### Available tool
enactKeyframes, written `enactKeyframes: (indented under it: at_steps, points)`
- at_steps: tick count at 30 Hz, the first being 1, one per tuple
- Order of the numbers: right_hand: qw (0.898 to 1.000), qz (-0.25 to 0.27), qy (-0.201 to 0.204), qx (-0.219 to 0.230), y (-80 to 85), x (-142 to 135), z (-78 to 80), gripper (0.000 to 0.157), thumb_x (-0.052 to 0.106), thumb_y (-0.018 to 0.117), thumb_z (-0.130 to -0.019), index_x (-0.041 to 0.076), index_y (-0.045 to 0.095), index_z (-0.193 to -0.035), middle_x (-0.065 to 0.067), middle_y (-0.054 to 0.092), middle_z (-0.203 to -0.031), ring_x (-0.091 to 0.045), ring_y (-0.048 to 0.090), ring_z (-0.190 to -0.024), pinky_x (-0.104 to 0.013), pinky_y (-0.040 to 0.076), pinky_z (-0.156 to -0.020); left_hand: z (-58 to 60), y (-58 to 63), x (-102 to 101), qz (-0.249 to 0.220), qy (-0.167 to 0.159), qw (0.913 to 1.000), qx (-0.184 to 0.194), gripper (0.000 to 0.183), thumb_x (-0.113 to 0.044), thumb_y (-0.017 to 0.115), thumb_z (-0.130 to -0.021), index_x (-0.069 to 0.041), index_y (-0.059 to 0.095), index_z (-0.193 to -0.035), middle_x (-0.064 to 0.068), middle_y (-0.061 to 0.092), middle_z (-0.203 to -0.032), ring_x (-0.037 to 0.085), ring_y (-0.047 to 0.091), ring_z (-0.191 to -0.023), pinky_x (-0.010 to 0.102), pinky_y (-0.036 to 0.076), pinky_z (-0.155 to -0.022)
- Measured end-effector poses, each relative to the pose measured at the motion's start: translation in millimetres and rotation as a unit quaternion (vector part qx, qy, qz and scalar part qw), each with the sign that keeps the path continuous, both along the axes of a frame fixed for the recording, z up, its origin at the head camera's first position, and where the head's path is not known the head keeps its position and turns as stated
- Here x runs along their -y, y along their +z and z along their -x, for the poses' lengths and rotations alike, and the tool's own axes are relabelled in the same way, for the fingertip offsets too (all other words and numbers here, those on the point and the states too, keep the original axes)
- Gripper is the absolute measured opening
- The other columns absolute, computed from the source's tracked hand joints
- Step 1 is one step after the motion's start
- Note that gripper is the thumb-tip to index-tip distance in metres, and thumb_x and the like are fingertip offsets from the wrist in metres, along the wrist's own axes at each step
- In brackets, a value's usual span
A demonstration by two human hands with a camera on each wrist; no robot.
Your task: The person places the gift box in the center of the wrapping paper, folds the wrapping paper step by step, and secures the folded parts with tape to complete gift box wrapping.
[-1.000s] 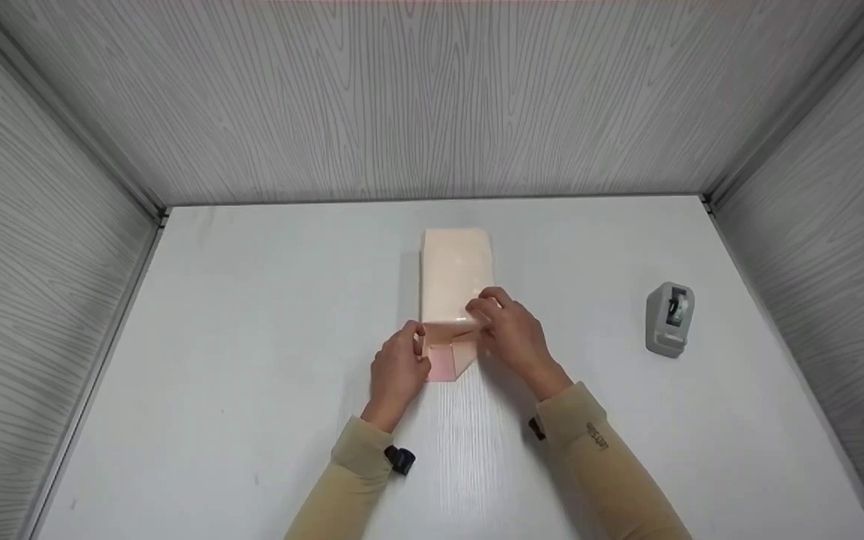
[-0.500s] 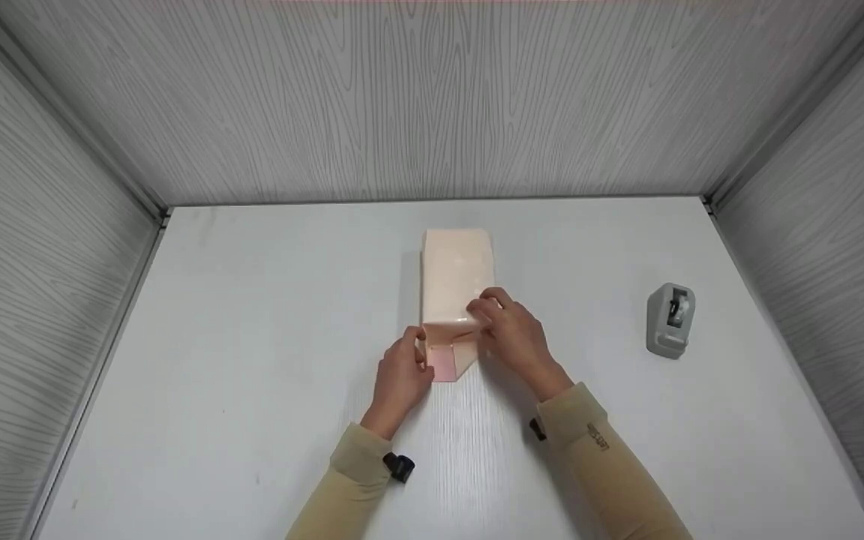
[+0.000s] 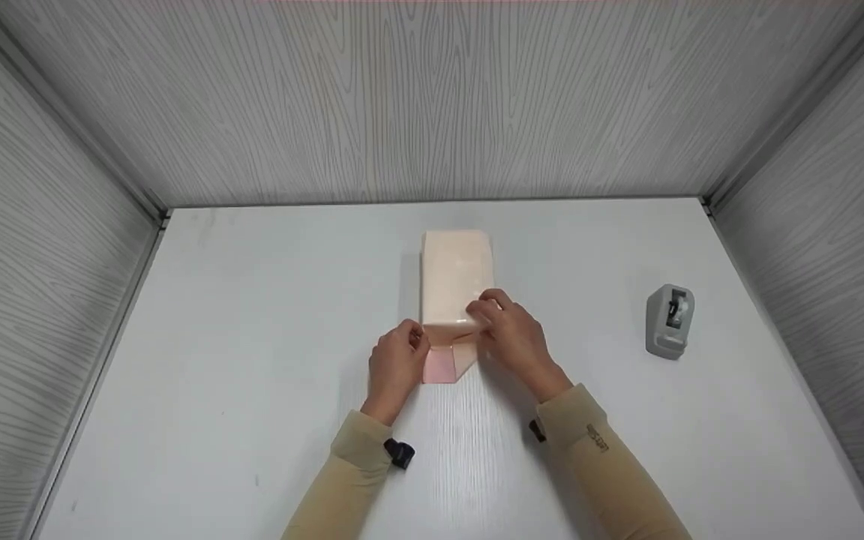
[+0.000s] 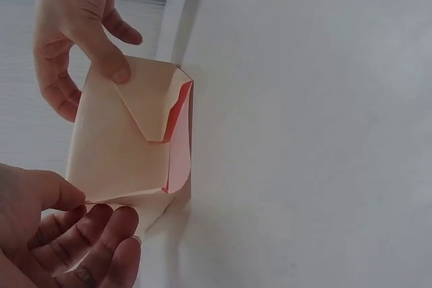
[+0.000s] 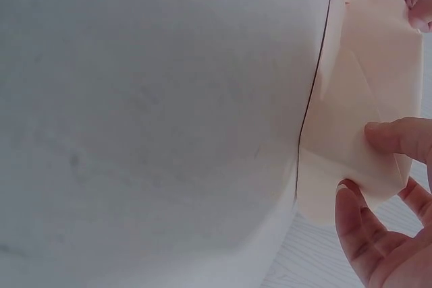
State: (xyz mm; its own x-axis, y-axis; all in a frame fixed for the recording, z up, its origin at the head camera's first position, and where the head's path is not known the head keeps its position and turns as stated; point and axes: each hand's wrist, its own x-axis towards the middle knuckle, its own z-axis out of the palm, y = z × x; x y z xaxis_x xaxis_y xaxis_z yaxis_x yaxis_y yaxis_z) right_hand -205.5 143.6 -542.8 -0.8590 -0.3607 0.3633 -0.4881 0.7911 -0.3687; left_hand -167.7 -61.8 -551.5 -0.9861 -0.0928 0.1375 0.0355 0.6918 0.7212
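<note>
A box wrapped in cream paper [image 3: 456, 274] lies on the white table, its near end covered by partly folded wrapping paper. One slanted flap [image 4: 150, 112] is folded in across that end, and a pink inner side [image 3: 440, 366] of the paper shows below. At the near left corner my left hand [image 3: 396, 367] pinches the paper's edge between thumb and fingers. My right hand [image 3: 516, 336] grips the near right corner, its thumb pressing the folded flap and its fingers curled over the top and side. The box's underside is hidden.
A grey tape dispenser [image 3: 670, 321] stands on the right part of the table [image 3: 252, 315]. Grey wood-grain panels [image 3: 432, 105] rise behind the table and along both sides.
The left hand has shifted slightly up and left at the box corner, its fingers now drawn together on the paper. More of the pink flap shows. The right hand keeps its place.
</note>
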Motion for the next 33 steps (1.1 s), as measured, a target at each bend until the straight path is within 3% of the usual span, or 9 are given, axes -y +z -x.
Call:
enactKeyframes:
  at_steps: [5,15,26,33]
  points:
    - [1.000,-0.005,-0.007,0.005,0.5,1.0,0.0,0.049,-0.008,0.077,-0.071,0.019,0.067,-0.111,0.002,0.056,-0.122,-0.027,0.063,-0.080,-0.040,0.052,-0.058,-4.1,-1.6,1.3,-0.005,0.003,1.0000,0.003,0.002,-0.009,0.066,-0.088,-0.007,0.067,-0.089,0.001,0.065,-0.077,0.015,0.060,-0.067,0.035,0.051,-0.060]
    - [1.000,-0.003,-0.010,0.009,0.7,1.5,-0.7,0.048,-0.007,0.074,-0.072,0.019,0.067,-0.112,0.003,0.056,-0.123,-0.028,0.062,-0.080,-0.041,0.051,-0.057,-9.5,-5.8,1.3,-0.040,-0.010,0.9988,0.027,0.020,0.006,0.068,-0.078,-0.004,0.065,-0.095,0.002,0.061,-0.079,0.017,0.057,-0.070,0.034,0.049,-0.061]
    - [1.000,-0.003,-0.006,-0.004,0.4,1.1,-0.9,0.046,-0.007,0.076,-0.073,0.018,0.066,-0.111,0.000,0.056,-0.121,-0.028,0.060,-0.078,-0.041,0.051,-0.058,-18.2,-9.9,0.4,-0.013,0.012,0.9998,0.005,0.011,0.000,0.069,-0.077,-0.007,0.066,-0.085,-0.001,0.063,-0.073,0.015,0.058,-0.064,0.036,0.050,-0.059]
    - [1.000,0.001,0.002,-0.006,-0.6,-0.1,0.0,0.048,-0.009,0.074,-0.072,0.017,0.065,-0.111,-0.001,0.055,-0.122,-0.028,0.060,-0.079,-0.041,0.051,-0.059,-19.6,-11.8,0.4,-0.045,0.002,0.9987,0.023,0.015,0.004,0.070,-0.075,-0.005,0.066,-0.087,0.001,0.063,-0.073,0.015,0.057,-0.065,0.035,0.049,-0.060]
